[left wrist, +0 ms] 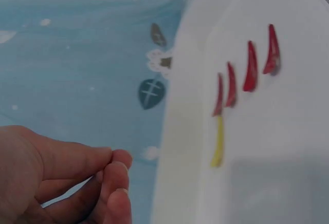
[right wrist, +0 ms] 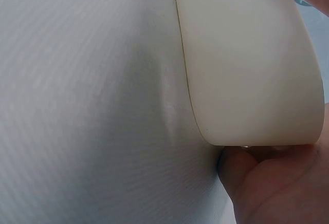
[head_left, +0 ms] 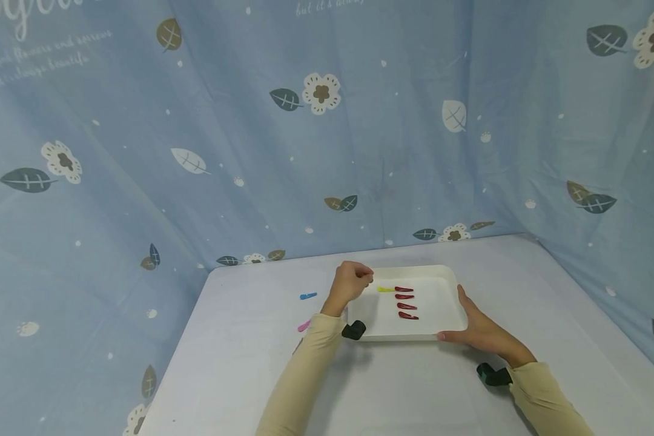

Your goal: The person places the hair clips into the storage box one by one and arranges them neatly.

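Backdrop: a blue curtain [head_left: 392, 157] printed with flowers and leaves hangs along the far side and both flanks. A white table [head_left: 240, 357] stands before it. On the table, right of its middle, lies a white tray [head_left: 438, 303], flat. Cream sleeves [head_left: 300, 381] cover both forearms. The right hand [head_left: 482, 327] grips the tray's near right corner, thumb against the near wall and fingers spread along the right wall. The left hand [head_left: 350, 281] is raised at the tray's far left corner; its fingers are curled, thumb tip against fingertip, with nothing seen between them. A black device [head_left: 353, 330] sits at the left wrist, and a second [head_left: 493, 375] at the right. Inside the tray, near its middle, four red clips [head_left: 406, 306] form a column running from far to near, set apart from one another. A yellow clip [head_left: 385, 289] lies end to end with the farthest red one, on its left. Left of the tray, on the table, are a blue clip [head_left: 308, 296] and, nearer, a pink clip [head_left: 303, 326] just beside the left sleeve.
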A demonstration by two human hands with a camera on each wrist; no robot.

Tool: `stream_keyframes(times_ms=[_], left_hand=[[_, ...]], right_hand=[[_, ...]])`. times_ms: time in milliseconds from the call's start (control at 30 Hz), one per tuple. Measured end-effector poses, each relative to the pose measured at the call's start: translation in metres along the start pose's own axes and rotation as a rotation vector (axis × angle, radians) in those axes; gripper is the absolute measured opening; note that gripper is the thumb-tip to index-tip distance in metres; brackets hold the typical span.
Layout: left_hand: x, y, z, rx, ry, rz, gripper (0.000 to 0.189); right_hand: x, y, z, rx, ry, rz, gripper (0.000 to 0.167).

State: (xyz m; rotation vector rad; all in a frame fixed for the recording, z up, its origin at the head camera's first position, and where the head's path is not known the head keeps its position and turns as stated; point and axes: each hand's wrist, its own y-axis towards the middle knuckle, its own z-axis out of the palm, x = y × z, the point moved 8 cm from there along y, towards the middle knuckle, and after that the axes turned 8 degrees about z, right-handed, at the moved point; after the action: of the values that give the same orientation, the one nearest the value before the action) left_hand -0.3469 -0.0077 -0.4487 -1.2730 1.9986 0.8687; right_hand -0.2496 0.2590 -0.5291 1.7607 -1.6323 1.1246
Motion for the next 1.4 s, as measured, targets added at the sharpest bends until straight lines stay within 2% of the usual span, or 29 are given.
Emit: stream_keyframes(times_ms=[233,567,900,1167,1400], left_hand=[[-0.008,-0.012,-0.025,-0.021,-0.01,0.047,0.015],[-0.006,-0.027,-0.058,-0.085,-0.039,0.055,0.022],[0.016,-0.039,-0.08,-0.185,-0.052,0.016,0.018],[0.035,-0.046,-0.089,-0.246,-0.052,-0.023,0.018],[0.049,-0.052,-0.09,-0.264,-0.028,-0.041,0.017]], right_hand=[[-0.002,0.0,0.0,0.002,-0.021,0.041,0.138],[-0.005,0.001,-0.001,-0.004,-0.023,0.03,0.139],[-0.005,0.003,0.0,-0.004,-0.009,0.013,0.139],[-0.003,0.002,-0.001,-0.002,-0.008,0.007,0.139],[-0.002,0.002,0.0,-0.006,0.002,-0.011,0.138]])
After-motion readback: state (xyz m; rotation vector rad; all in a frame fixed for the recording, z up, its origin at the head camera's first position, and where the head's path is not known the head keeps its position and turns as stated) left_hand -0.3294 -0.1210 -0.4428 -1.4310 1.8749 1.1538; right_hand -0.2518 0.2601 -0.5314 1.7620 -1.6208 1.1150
